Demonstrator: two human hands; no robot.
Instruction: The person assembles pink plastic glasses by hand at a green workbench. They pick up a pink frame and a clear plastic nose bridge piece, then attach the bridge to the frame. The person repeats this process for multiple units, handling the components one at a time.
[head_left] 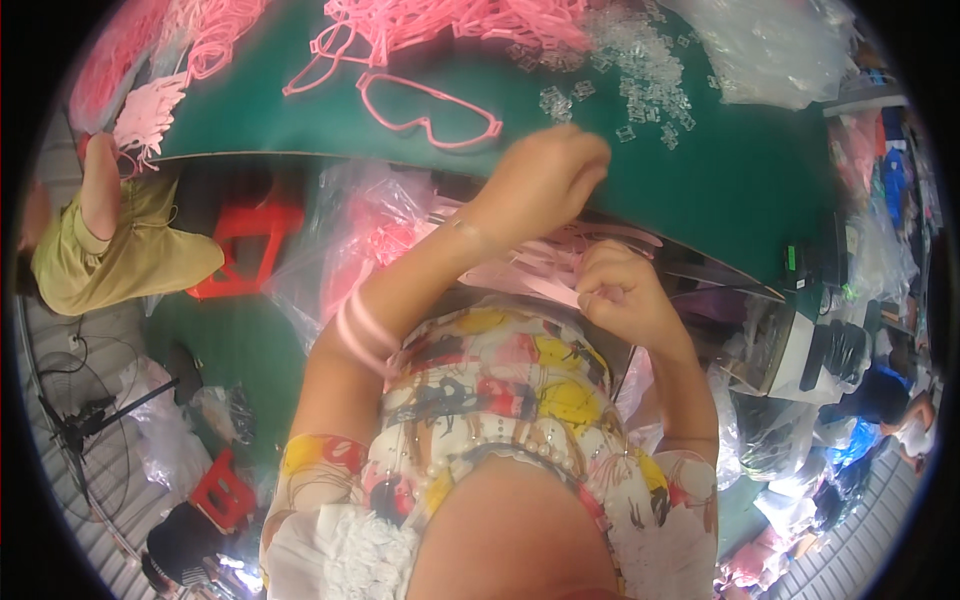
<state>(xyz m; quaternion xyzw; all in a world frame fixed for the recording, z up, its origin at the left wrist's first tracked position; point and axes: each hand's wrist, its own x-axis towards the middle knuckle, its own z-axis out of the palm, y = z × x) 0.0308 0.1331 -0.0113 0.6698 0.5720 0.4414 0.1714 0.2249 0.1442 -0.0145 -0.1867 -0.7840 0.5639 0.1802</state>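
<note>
My left hand (550,182) is raised over the near edge of the green table (690,190), fingers curled together and slightly blurred. What it pinches, if anything, is hidden. Lower and to the right, my right hand (625,290) is closed on a flat pink strap (550,288) above my lap. More pink strips lie behind it, under the table edge. Just beyond my left hand rests a pink goggle frame (430,110). Small clear plastic clips (645,80) are scattered to the right of it. Pink bands (365,335) circle my left forearm.
A heap of pink frames (460,30) covers the table's far side. Clear plastic bags (775,50) lie at the far right. At left sits another person in an olive garment (130,250), near a red stool (245,245). Cartons and bags crowd the right.
</note>
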